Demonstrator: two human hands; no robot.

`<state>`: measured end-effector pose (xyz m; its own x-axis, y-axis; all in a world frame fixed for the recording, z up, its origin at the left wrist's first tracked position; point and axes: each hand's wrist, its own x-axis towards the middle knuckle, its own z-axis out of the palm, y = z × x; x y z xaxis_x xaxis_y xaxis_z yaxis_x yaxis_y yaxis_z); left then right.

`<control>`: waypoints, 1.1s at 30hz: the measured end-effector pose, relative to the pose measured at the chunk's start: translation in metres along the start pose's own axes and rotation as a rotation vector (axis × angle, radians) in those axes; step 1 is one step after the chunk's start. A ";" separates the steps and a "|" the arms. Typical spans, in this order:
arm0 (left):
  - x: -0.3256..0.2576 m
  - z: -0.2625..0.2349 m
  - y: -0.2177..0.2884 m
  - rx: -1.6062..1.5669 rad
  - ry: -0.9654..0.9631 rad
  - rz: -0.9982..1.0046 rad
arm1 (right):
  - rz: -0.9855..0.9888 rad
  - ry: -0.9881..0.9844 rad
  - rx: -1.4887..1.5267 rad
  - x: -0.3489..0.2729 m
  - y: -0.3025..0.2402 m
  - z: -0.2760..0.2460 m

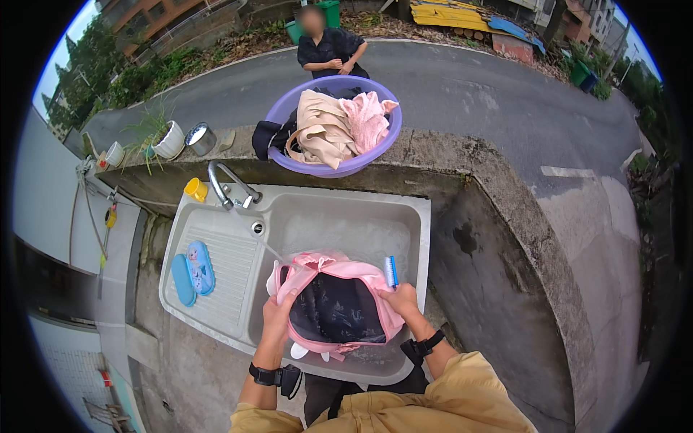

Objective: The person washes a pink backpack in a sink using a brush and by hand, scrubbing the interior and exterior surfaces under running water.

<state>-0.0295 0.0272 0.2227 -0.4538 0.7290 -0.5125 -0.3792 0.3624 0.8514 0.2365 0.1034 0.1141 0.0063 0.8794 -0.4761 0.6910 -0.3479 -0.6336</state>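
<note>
Bag in the sink. The pink bag (393, 278) lies in the right-hand basin of the sink (424, 245), its mouth spread open and its dark lining (336, 310) streaked with what looks like suds. The left hand (278, 314) is closed on the bag's left edge; the right hand (401, 298) grips its right edge. A blue brush (390, 271) stands at the right hand, inside the sink's right rim; whether the fingers also hold it cannot be told. The tap (255, 195), at the sink's rear, sends a stream of water (271, 250) toward the bag. Two blue oblong pieces (201, 267) lie side by side on the sink's ribbed left part; a yellow cup (195, 189) stands at its rear left corner. Behind the sink, a purple tub (332, 171) of clothes (325, 126) rests on the wall (447, 150). Farther behind the sink is another person (330, 52).
</note>
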 end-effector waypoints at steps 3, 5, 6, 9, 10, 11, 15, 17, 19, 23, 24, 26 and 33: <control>-0.016 -0.002 0.011 0.077 -0.078 0.032 | -0.044 -0.004 -0.120 0.014 -0.022 -0.013; -0.016 -0.013 0.010 0.094 -0.130 0.054 | -0.057 0.007 -0.130 0.023 -0.032 -0.019; -0.014 -0.013 0.009 0.097 -0.130 0.054 | -0.067 0.020 -0.142 0.027 -0.035 -0.021; -0.008 -0.027 0.000 0.062 -0.085 -0.007 | -0.180 0.068 -0.135 0.043 -0.035 -0.010; -0.004 -0.029 -0.004 0.059 -0.060 -0.054 | -0.180 0.014 -0.170 0.049 -0.033 -0.005; 0.000 -0.031 -0.006 0.055 -0.036 -0.100 | -0.179 0.014 -0.171 0.053 -0.030 -0.001; 0.010 -0.036 -0.017 -0.016 -0.068 -0.244 | -0.275 0.042 -0.113 0.064 -0.012 0.029; 0.011 -0.044 -0.032 0.182 -0.006 -0.202 | -0.390 0.090 -0.124 0.059 -0.008 0.047; 0.021 -0.040 -0.043 0.591 -0.014 -0.076 | -0.392 -0.026 -0.158 0.050 -0.016 0.052; 0.063 -0.042 -0.105 1.171 -0.280 0.484 | -0.360 -0.224 -0.088 0.062 0.007 0.065; 0.068 -0.028 -0.108 1.169 -0.294 0.464 | -0.357 -0.201 -0.181 0.068 0.015 0.073; 0.073 -0.016 -0.112 1.455 -0.324 0.238 | -0.332 -0.229 -0.219 0.065 0.016 0.082; 0.120 -0.018 -0.165 1.332 -0.371 -0.003 | -0.281 -0.371 -0.340 0.070 0.016 0.107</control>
<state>-0.0355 0.0447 0.0189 -0.1358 0.7617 -0.6336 0.7649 0.4871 0.4216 0.1708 0.1250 0.0058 -0.4225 0.7290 -0.5385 0.8233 0.0603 -0.5644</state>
